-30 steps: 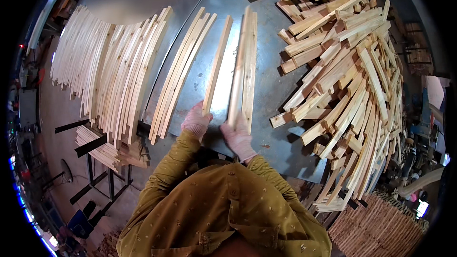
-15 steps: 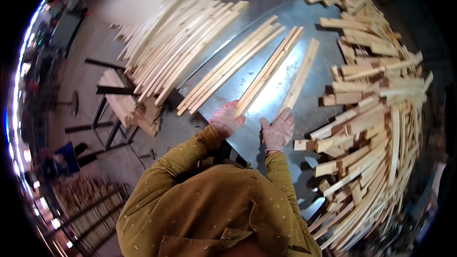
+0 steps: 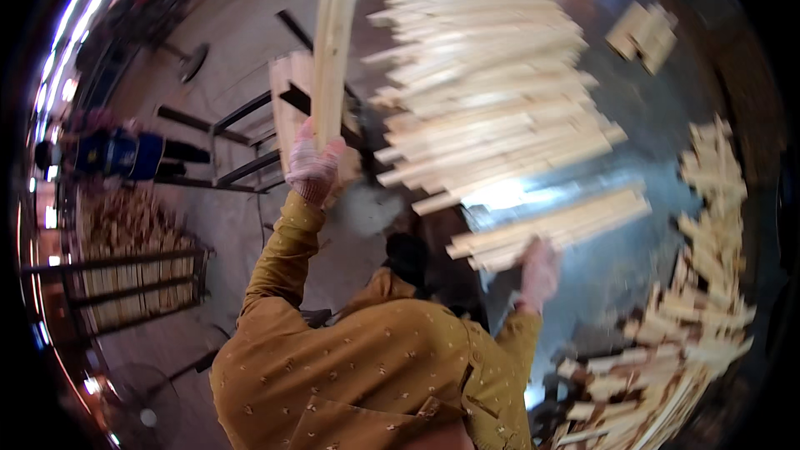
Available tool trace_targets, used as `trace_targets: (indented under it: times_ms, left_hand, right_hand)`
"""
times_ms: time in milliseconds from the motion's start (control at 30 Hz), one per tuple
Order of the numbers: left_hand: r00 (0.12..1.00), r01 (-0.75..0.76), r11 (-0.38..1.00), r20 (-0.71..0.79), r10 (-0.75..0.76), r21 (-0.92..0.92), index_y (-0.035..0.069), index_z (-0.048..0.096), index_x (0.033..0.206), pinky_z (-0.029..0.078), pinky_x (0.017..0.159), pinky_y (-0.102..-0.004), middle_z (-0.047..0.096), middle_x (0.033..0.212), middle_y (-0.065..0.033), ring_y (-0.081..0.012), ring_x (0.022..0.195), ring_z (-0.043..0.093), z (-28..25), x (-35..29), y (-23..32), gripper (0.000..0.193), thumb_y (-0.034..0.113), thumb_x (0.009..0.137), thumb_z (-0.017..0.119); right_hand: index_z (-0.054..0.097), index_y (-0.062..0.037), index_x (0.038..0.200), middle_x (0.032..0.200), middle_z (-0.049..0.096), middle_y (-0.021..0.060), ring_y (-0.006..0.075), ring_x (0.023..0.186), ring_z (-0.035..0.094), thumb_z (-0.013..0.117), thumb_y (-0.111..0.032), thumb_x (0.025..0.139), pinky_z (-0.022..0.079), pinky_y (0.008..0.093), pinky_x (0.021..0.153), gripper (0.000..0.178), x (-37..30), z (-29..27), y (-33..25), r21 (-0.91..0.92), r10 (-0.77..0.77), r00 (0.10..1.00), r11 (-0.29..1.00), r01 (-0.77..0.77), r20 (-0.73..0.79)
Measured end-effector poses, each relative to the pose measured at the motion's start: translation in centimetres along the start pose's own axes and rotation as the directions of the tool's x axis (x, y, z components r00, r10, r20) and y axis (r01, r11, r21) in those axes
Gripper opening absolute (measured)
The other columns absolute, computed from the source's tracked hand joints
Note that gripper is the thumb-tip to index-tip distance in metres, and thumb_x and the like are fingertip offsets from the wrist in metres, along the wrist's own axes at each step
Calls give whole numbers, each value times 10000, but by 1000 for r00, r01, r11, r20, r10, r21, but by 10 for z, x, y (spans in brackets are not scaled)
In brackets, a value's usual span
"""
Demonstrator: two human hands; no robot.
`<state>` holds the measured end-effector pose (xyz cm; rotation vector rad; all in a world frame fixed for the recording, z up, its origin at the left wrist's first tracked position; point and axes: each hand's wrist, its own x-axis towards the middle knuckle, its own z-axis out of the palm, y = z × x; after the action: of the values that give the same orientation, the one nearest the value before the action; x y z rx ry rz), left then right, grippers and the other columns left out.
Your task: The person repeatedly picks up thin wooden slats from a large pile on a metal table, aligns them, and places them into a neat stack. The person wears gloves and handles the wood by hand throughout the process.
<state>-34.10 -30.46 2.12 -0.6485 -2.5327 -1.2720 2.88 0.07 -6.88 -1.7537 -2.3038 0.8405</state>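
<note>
My left hand (image 3: pixel 315 165), in a pale pinkish glove, is closed around the lower end of some long wooden strips (image 3: pixel 330 50). They are held side by side and stick up away from me, in front of a dark metal frame; their far end leaves the picture. On the metal table, my gloved right hand (image 3: pixel 540 273) is at the near edge of a small group of wooden strips (image 3: pixel 558 221). Motion blurs its fingers, so their grip does not show. Beyond that group lies a broad layer of strips (image 3: pixel 492 75), set roughly parallel.
A dark metal frame (image 3: pixel 242 129) stands on the floor at left, with wood pieces (image 3: pixel 287 104) on it. Further left are a person in blue (image 3: pixel 125 154) and a rack of stacked wood (image 3: pixel 142 300). Jumbled offcuts (image 3: pixel 667 350) line the table's right side; several short blocks (image 3: pixel 643 36) lie far right.
My left hand has lifted strips off the table and swung them left toward the metal frame. My right hand has left the single strip for the small group. The view has turned left.
</note>
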Motion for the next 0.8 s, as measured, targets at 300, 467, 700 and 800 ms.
trace_targets:
  times_ms: [300,467,700,800]
  left_hand:
    - [634,724,388,-328,-700,570,66,553,1262,507,935,-496,627,1216,-218,-426,1133,597,-111,33,-348,454,290,886,674]
    - [592,712,394,-195,-782,581,69,553,1244,509,948,-501,610,1264,-235,-424,1182,584,-61,39,-472,449,356,909,636]
    - [616,503,393,1,-788,770,52,577,1198,514,940,-482,589,1273,-269,-435,1164,586,-54,27,-559,604,589,926,522]
    - [808,487,566,-97,-581,665,1,564,1227,536,868,-454,609,1154,-218,-359,1053,607,-33,45,-496,540,473,973,495]
  right_hand:
    - [207,49,1528,1390,494,337,459,1225,559,485,-754,894,450,478,1052,1060,17,13,-115,-181,503,851,833,-524,-148]
    - [344,84,1397,1231,573,255,315,992,624,766,-304,879,554,422,878,773,21,37,-120,382,481,865,833,-399,-145]
    - [508,22,1288,1267,577,155,277,1069,602,660,-290,940,533,413,929,491,40,16,-55,536,321,947,795,-283,24]
    - [602,-30,1198,1146,648,116,223,1012,629,575,-307,973,530,380,887,358,16,-4,-37,690,359,932,664,-288,44]
